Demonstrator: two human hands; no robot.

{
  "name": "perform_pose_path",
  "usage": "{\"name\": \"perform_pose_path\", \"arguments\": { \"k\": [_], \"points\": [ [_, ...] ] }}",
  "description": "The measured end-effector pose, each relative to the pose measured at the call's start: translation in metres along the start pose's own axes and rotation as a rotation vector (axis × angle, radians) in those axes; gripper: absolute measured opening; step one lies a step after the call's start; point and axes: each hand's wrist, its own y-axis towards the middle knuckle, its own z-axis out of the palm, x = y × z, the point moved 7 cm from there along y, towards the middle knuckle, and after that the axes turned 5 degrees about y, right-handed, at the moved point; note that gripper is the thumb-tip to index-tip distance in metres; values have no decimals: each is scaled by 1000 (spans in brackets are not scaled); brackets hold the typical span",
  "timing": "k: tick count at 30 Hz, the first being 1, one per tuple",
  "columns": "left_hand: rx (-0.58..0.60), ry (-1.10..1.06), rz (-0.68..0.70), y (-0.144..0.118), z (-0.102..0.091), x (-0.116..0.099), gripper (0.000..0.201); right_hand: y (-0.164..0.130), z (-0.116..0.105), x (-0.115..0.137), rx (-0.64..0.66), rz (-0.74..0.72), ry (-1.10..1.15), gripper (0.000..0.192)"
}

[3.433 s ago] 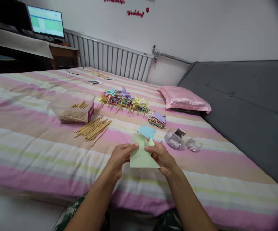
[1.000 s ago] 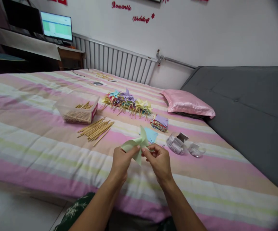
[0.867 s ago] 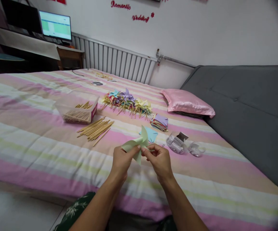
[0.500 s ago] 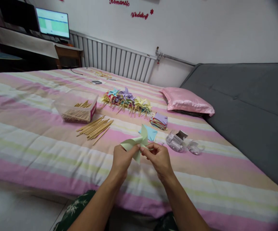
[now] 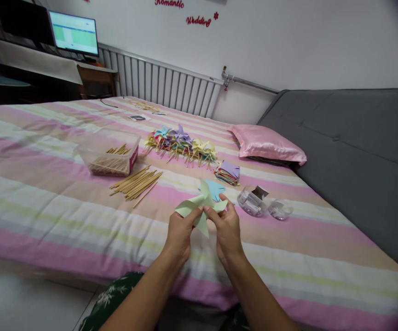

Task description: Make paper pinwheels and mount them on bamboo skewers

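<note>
Between my two hands is a pale green paper pinwheel (image 5: pixel 201 201), its blades curled in to the centre. My left hand (image 5: pixel 181 230) grips it from the left, the thumb on its middle. My right hand (image 5: pixel 227 228) pinches it from the right, thumb tip close to the other thumb and the index finger raised behind a blade. Whatever pin may sit at the centre is hidden by the thumbs. Just behind the pinwheel lies a cut light blue paper square (image 5: pixel 215 188) on the striped bedspread (image 5: pixel 123 239).
Wooden sticks (image 5: pixel 137 184) lie beside a clear plastic box (image 5: pixel 111 154) with more sticks. Behind are finished pinwheels (image 5: pixel 181 142) in a pile. To the right are stacked paper squares (image 5: pixel 228 172), an opened clear container (image 5: pixel 252 201), and a pink pillow (image 5: pixel 269 145).
The pinwheel has turned slightly and its blades are spread more evenly. My right hand has shifted its hold, with the index finger now raised behind the right blade.
</note>
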Motion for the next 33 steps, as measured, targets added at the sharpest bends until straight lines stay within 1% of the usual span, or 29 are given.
{"name": "perform_pose_path", "arguments": {
  "k": [4,7,11,14,17,19,21,25,29,33],
  "points": [
    [-10,60,-6,-1,-1,2,27,3,-1,1,18,27,19,73],
    [38,145,-46,-1,-1,0,26,8,-5,1,28,85,21,75],
    [120,210,-100,1,-4,-11,24,14,-11,-2,87,192,17,76],
    [177,249,-140,2,-6,-20,29,17,-15,-3,139,236,-16,74],
    [175,370,-151,2,-8,-23,29,17,-15,-3,204,267,-49,74],
    [157,452,-138,2,-8,-22,26,16,-12,-3,255,277,-63,74],
    [154,485,-133,1,-8,-18,24,14,-10,-3,287,282,-92,74],
    [157,507,-126,3,-8,-11,21,13,-8,-2,290,274,-179,74],
    [153,550,-117,3,-9,-11,21,12,-8,-1,297,231,-226,72],
    [180,568,-112,1,-6,-13,19,10,-5,1,362,212,-250,69]
  ]
}}
